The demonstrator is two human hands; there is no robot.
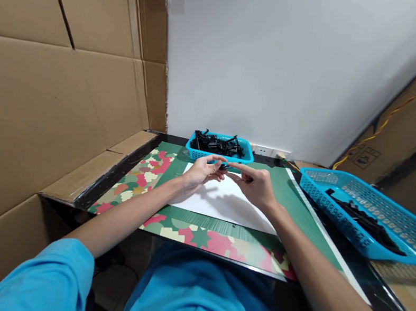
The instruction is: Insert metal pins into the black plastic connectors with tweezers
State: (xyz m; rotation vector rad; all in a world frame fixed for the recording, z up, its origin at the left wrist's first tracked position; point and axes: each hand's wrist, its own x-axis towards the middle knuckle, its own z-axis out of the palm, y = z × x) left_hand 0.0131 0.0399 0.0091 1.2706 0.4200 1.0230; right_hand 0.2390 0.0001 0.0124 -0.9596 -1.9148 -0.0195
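Over a white sheet (pixel 220 200) my two hands meet around a small black part (pixel 223 167). My left hand (pixel 204 172) has its fingers closed about the left side of this part. From the right, my right hand (pixel 253 184) pinches at it with thumb and forefinger. The part is mostly covered by fingers, and its exact kind does not show. Just behind my hands stands a blue basket (pixel 218 159) filled with tangled black plastic pieces (pixel 218 144).
A larger blue basket (pixel 415 213) with long black pieces (pixel 369 222) stands at the right. Beneath the sheet lies a green mat (pixel 303 210) with a camouflage pattern. Cardboard walls (pixel 39 109) rise on the left, a white wall (pixel 279 71) behind. Sockets (pixel 263 151) and a yellow cable (pixel 392 115) are at the back.
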